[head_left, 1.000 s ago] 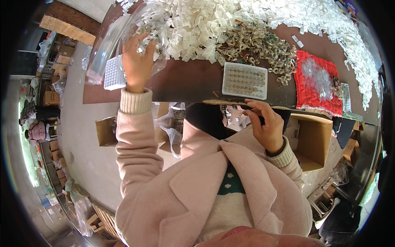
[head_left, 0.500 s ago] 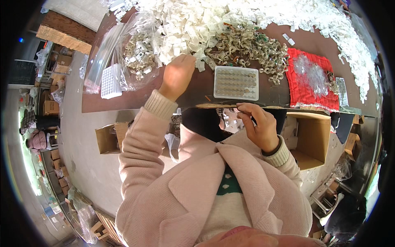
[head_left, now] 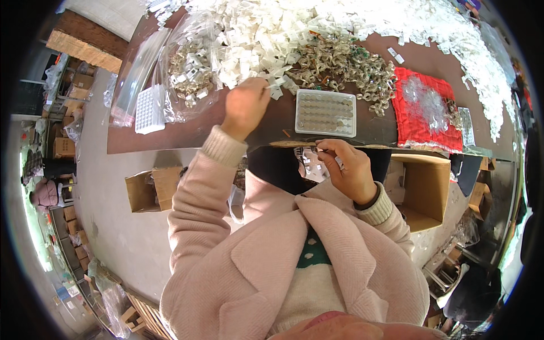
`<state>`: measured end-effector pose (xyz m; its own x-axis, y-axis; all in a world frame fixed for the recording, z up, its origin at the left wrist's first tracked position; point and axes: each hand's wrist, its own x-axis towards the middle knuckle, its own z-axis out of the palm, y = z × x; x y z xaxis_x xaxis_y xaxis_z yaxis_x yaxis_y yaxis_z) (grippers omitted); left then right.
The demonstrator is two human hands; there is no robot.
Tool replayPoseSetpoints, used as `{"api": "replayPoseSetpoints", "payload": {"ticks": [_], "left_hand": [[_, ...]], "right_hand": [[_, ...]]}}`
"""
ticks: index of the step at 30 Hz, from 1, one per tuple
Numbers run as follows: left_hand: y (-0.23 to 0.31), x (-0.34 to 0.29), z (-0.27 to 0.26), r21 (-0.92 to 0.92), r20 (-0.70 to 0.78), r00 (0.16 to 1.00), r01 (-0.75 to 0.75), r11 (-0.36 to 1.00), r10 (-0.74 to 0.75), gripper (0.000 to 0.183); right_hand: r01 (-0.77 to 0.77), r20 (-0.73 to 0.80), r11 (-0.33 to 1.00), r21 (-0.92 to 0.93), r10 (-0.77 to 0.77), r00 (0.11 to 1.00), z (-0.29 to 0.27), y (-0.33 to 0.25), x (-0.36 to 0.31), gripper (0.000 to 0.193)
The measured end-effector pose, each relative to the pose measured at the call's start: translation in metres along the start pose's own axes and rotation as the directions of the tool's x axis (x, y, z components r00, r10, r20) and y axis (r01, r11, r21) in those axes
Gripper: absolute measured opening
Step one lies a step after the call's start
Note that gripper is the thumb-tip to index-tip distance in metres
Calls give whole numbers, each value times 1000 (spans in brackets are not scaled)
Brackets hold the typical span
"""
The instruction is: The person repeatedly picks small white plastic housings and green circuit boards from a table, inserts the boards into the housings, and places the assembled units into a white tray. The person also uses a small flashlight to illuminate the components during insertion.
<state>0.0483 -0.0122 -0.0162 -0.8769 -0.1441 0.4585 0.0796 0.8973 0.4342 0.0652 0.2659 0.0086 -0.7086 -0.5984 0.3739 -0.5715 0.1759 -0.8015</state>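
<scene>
My left hand (head_left: 245, 110) is at the near edge of a heap of small white plastic pieces (head_left: 258, 54). Its fingers are curled closed at the heap, and what they hold, if anything, is hidden. Over the table's front edge, my right hand (head_left: 352, 175) pinches thumb and forefinger together on something too small to make out. Between the hands and slightly farther off lies a clear plastic tray (head_left: 326, 131) with rows of small round beige pieces. Behind it is a pile of clear, curled plastic parts (head_left: 362, 68), some with green bits.
On the left lie a clear plastic bag (head_left: 178, 110) of parts and a white dimpled tray (head_left: 150, 110). At right, a red cloth (head_left: 411, 133) bears small clear pieces. Cardboard boxes (head_left: 428, 192) stand below the brown table (head_left: 187, 139), at both sides of my legs.
My left hand has shifted slightly right along the white heap. My right hand has moved a little left, its thumb and forefinger still together. The trays and piles stay in place.
</scene>
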Motion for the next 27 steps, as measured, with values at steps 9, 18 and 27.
{"api": "replayPoseSetpoints", "payload": {"ticks": [9,18,27], "left_hand": [[61,-48,-42,-674,413,882,463,575,-227,5],[95,-75,-22,-933,65,992,99,347,-107,30],[74,-89,-8,-968,230,841,250,-26,-490,23]], "right_hand": [[-104,-117,974,203,130,985,15,-2,30,32],[-475,281,534,699,406,870,12,-12,34,10],[115,144,882,-457,-54,988,20,32,136,20]]}}
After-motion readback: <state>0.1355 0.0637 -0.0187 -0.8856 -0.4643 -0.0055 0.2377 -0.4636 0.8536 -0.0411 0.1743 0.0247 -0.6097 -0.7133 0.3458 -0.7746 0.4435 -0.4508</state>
